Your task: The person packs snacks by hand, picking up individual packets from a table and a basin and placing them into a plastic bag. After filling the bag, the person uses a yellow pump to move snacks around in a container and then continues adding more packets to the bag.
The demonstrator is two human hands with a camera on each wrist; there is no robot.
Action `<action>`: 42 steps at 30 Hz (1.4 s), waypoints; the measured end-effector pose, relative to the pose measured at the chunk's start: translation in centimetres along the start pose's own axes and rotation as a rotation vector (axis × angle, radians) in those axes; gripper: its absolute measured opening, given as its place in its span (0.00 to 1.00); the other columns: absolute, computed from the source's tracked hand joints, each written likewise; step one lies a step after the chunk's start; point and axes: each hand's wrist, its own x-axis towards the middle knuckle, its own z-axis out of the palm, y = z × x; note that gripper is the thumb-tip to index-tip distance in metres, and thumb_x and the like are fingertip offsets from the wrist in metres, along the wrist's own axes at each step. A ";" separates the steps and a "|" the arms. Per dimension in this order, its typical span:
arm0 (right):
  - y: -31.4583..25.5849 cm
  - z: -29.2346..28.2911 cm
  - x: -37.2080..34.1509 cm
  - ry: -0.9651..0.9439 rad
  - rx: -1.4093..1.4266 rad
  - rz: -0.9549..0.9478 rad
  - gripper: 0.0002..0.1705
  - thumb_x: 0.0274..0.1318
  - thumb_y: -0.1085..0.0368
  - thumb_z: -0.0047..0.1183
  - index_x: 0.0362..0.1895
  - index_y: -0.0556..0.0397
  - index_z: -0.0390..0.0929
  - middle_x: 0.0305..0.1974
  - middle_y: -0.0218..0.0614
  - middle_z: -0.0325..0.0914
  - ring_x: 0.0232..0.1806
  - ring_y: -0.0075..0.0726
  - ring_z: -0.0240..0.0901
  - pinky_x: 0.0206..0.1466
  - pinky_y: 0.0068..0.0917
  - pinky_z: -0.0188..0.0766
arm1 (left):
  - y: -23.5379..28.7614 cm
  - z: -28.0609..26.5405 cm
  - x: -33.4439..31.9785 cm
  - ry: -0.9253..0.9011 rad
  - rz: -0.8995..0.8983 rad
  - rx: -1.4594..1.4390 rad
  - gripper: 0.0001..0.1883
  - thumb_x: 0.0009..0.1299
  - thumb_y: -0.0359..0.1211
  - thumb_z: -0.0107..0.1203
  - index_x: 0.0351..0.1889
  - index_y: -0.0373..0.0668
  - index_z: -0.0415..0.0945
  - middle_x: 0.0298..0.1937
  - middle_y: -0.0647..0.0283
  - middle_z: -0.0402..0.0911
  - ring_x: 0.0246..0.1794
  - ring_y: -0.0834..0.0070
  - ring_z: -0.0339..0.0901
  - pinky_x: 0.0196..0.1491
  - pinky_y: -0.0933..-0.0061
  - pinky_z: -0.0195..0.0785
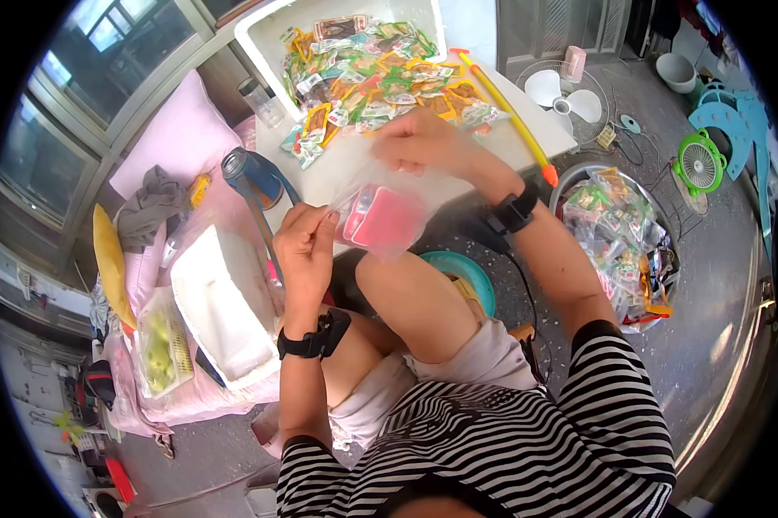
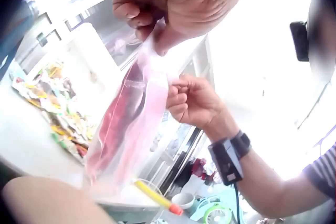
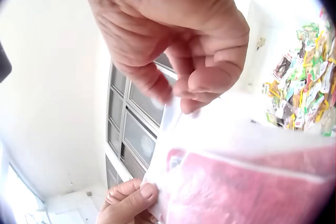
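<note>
A clear plastic bag (image 1: 382, 223) with flat pink contents hangs above the person's knees. My left hand (image 1: 304, 240) pinches one corner of it between thumb and fingers. Across the bag's top edge, my right hand (image 1: 428, 145) is blurred in the head view. In the right wrist view its thumb and curled fingertips meet at a thin translucent strip along the bag's edge. The left wrist view has the bag (image 2: 123, 124) nearly edge-on, its pink filling low inside. Small snack packets (image 1: 380, 69) lie heaped on the table beyond both hands.
A white foam box (image 1: 255, 26) lies at the table's far side, packets spilling from it. A yellow stick (image 1: 514, 112) lies along the right table edge. On the floor, a metal basin (image 1: 561, 186) holds more packets near a white fan (image 1: 563, 105). A second foam box (image 1: 225, 311) stands left.
</note>
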 end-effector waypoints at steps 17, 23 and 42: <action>-4.0 0.4 -15.8 -0.012 0.109 -0.214 0.07 0.51 0.67 0.60 0.30 0.60 0.81 0.24 0.28 0.77 0.28 0.16 0.68 0.32 0.19 0.64 | 12.0 -1.9 -4.0 -0.246 0.039 -0.266 0.07 0.58 0.20 0.61 0.35 0.33 0.79 0.27 0.63 0.73 0.26 0.80 0.66 0.28 0.81 0.57; -3.9 1.0 -18.7 -0.026 0.137 -0.223 0.04 0.49 0.71 0.59 0.29 0.60 0.80 0.23 0.28 0.74 0.26 0.18 0.67 0.28 0.20 0.61 | 15.3 0.4 -4.6 -0.430 0.075 -0.120 0.07 0.55 0.22 0.62 0.29 0.32 0.75 0.24 0.64 0.70 0.24 0.79 0.64 0.28 0.79 0.54; 4.2 -9.1 -29.6 0.262 -0.836 0.059 0.03 0.44 0.68 0.54 0.23 0.52 0.77 0.26 0.42 0.76 0.30 0.52 0.74 0.32 0.41 0.69 | 13.7 8.1 -7.5 -0.561 0.146 -0.137 0.11 0.55 0.19 0.56 0.37 0.34 0.77 0.32 0.56 0.74 0.29 0.65 0.73 0.33 0.70 0.67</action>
